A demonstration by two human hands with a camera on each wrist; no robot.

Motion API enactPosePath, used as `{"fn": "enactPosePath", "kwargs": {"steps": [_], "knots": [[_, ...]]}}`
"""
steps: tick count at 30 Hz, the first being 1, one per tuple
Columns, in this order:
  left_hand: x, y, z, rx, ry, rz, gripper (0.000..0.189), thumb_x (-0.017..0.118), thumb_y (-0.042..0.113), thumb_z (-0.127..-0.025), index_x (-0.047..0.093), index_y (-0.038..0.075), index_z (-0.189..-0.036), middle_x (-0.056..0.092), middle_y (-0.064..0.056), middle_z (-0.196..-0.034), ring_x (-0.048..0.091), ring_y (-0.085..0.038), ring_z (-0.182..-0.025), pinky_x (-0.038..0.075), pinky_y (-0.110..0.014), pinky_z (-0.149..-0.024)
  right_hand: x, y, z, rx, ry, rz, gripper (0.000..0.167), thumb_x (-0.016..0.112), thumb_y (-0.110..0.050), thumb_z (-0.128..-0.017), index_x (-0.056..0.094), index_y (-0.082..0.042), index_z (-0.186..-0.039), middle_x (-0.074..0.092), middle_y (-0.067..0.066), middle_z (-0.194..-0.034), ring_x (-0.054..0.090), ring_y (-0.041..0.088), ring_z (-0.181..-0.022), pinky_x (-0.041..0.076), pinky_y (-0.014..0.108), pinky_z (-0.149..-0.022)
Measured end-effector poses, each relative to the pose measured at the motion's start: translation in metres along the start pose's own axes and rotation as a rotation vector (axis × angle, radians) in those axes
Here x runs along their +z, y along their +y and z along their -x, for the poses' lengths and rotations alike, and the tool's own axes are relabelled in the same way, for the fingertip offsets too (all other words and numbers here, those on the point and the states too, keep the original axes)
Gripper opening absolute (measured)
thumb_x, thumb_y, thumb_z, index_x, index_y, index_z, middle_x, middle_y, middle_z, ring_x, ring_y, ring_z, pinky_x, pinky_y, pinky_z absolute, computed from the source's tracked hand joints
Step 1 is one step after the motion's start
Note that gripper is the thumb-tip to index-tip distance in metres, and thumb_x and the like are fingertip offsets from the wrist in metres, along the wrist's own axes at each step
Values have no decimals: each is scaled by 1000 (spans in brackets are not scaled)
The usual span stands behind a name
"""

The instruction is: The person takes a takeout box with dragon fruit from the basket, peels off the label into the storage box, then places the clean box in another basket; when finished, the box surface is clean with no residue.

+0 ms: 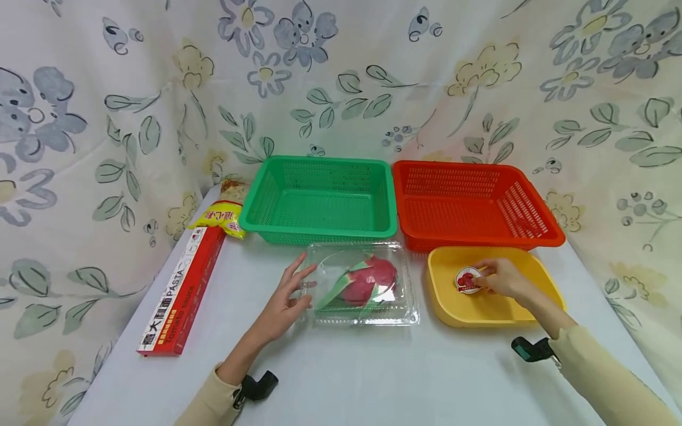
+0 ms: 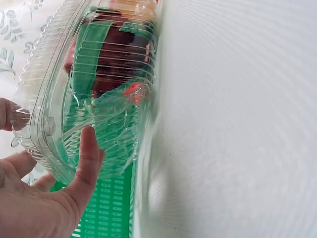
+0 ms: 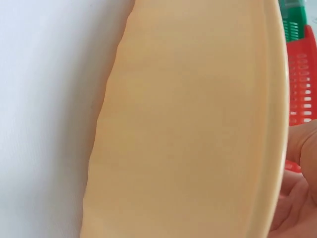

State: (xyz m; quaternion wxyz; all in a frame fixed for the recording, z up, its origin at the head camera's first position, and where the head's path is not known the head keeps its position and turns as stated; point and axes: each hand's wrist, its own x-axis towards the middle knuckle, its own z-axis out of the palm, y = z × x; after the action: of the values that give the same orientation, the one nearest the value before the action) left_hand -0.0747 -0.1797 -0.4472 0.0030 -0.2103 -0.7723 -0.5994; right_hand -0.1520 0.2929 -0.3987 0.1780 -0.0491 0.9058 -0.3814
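Note:
A clear plastic clamshell box (image 1: 407,281) with a pink and green dragon fruit (image 1: 367,280) inside lies in front of the green basket. My left hand (image 1: 288,299) is at the box's left side, fingers spread and fairly straight; in the left wrist view its thumb (image 2: 89,153) stands against the near corner. Inside the yellow basin (image 1: 453,319), my right hand (image 1: 501,277) pinches a small round white item with a red fruit picture (image 1: 468,280) by its edge. The basin's wall (image 3: 183,119) hides that item in the right wrist view.
Behind stand a green basket (image 1: 319,231) and a red basket (image 1: 479,241), side by side. To the left lie a long red pasta box (image 1: 183,296) and a yellow snack bag (image 1: 224,216). A floral curtain (image 1: 341,77) hangs behind the white table (image 1: 362,378).

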Motion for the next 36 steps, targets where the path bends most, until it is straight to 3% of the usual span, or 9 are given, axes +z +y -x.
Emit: {"fn": "enactPosePath", "kwargs": {"steps": [7,16,25,36], "knots": [[-2,-3,2,-1,3,-8,59,53,-5,-95,38,5,-151,6,-6,-165,52,-40,-126,56,-31,-81,0,-3,-7,20,-55,58,43,65,-7,-92,51,20,-123,60,14,-89,56,21,-76,56,30,-62],[-1,-5,3,-3,4,-15,60,53,-6,-94,38,6,-151,6,-7,-165,52,-40,-124,56,-31,-80,1,-4,-8,43,-74,102,41,63,-12,-93,55,17,-121,60,17,-91,56,22,-75,58,36,-65],[-2,-2,1,6,7,-20,58,54,-4,-96,39,4,-150,7,-9,-164,52,-40,-125,56,-31,-80,-3,-12,-9,34,-63,127,38,60,-6,-92,53,23,-116,66,14,-79,66,25,-64,58,39,-60],[-2,-3,-1,-2,3,-25,59,55,-4,-95,39,5,-151,7,-8,-165,53,-38,-125,55,-31,-80,-10,-15,-7,-27,-26,225,24,66,-5,-90,64,15,-102,60,9,-78,52,20,-68,48,29,-56]]}}
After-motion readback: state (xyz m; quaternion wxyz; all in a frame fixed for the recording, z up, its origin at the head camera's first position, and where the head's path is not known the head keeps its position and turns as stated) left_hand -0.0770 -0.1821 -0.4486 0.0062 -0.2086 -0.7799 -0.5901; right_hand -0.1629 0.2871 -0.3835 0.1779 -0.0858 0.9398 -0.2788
